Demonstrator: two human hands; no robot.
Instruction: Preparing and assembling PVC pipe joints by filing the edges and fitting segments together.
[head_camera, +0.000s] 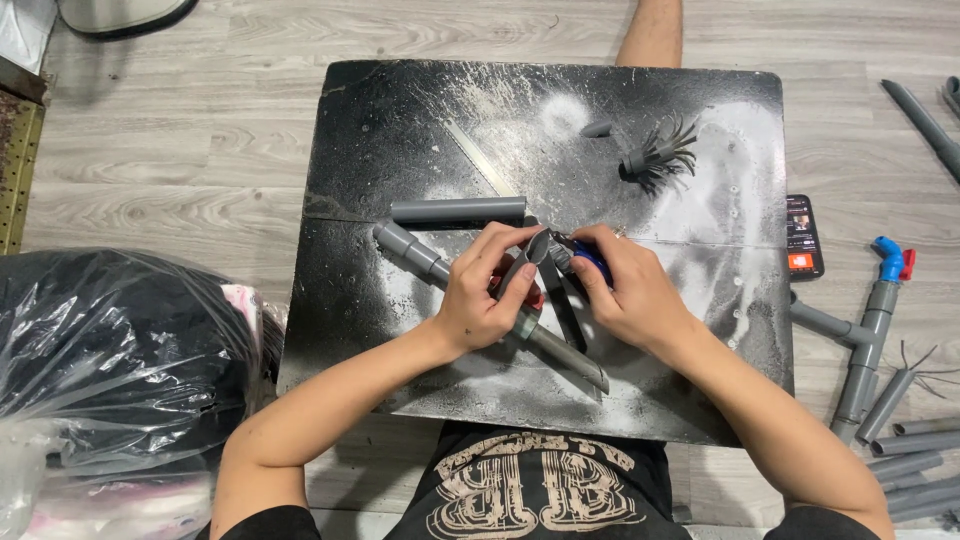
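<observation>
Grey plastic pipe is the stuff in hand here. A long grey pipe (470, 290) with stepped couplings lies slantwise across the black, white-dusted worktop (380, 120), running from left of centre down towards the lower middle of the frame. The left hand (478, 296) is clenched around it about halfway along, pinning it to the board. The right hand (628, 292) grasps the blue and red handles of a pair of cutters (565, 258), whose dark blades meet at the pipe between the two hands.

Judging by how things lie, some pieces seem finished: a short grey pipe piece (458, 210) rests just above the hands, and a fringed pipe end (660, 158), slit into splayed strips, stands in the upper right of the board with a small offcut (597, 129) beside it. The pipe under the blades shows no slits that I can make out, and a heap of uncut pipes (915, 460) waits on the floor at lower right, so much looks left.

A phone (803, 236) with a lit screen lies at the board's right edge. A clear plastic bag (110, 350) over dark contents fills the lower left; whether it carries any label cannot be told.
</observation>
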